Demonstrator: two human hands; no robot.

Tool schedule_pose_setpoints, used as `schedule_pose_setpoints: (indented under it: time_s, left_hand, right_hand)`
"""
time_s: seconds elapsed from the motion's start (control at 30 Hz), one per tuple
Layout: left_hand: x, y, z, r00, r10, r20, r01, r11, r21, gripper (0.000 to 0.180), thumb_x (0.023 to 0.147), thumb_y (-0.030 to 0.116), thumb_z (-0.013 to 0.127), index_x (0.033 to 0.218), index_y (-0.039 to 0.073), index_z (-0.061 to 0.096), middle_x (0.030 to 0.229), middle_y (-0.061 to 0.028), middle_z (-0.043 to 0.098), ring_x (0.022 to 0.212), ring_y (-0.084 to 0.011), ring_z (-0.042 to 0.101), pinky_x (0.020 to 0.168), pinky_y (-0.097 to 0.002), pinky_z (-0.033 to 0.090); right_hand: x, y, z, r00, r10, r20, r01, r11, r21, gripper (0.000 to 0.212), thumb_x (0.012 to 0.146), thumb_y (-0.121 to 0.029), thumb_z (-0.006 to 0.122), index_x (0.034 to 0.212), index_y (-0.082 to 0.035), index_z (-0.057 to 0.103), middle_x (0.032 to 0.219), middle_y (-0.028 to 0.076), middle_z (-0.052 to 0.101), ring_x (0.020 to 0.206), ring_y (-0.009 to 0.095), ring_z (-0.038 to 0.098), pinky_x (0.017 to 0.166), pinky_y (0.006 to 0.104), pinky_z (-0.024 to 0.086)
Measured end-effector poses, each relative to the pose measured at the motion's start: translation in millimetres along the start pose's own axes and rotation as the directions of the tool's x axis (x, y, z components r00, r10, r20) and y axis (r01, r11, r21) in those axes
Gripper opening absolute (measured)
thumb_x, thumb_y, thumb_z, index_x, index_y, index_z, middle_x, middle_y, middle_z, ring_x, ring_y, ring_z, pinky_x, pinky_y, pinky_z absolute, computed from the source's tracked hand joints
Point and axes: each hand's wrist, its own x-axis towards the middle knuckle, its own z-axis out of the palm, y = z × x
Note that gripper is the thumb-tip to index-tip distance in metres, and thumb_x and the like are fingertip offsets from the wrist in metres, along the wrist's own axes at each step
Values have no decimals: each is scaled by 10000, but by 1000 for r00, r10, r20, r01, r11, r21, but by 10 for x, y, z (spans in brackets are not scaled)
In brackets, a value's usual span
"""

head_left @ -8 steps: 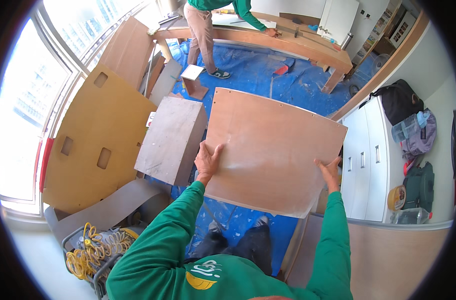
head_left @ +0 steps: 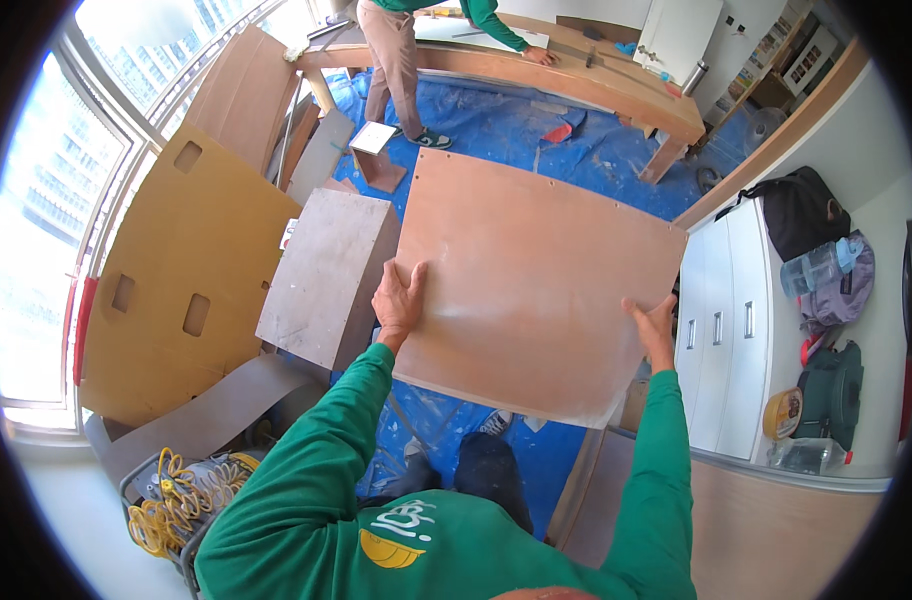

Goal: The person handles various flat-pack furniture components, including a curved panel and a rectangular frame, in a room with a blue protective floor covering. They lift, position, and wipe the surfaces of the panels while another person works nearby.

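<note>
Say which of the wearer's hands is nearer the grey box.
Left. The left hand holds the left edge of the wooden panel, just right of the grey box; the right hand is across at the panel's right edge.

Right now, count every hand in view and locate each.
3: left hand at the left edge of the plywood panel, right hand at its right edge, and a co-worker's hand at the wooden workbench. The co-worker's other hand isn't visible.

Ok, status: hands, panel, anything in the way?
Left hand, right hand: gripping opposite edges. Wooden panel: held over blue sheeting. Grey box: close by panel's left edge, contact unclear.
</note>
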Motion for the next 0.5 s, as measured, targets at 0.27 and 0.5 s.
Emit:
schedule_pose_setpoints:
  time_s: [0.27,0.5]
  left_hand:
    - [651,581,188,999,-4,50,1,999,54,720,928,729,539,1229,77,585,1105,-221,730,1065,-424,684,945,-529,497]
    - [1007,718,192,999,4,47,-5,999,32,695,925,711,567,1132,48,585,1071,-236,718,1051,-442,672,923,-525,504]
  right_hand:
    - [507,49,338,916,-131,-378,37,969,-246,1221,723,-645,865,1497,97,281,1441,333,414,1381,460,405,1087,530,440]
    - [70,-70,675,879,22,-477,-220,905,-364,1202,806,-731,730,1525,112,264,1475,343,403,1376,498,423,1072,629,424]
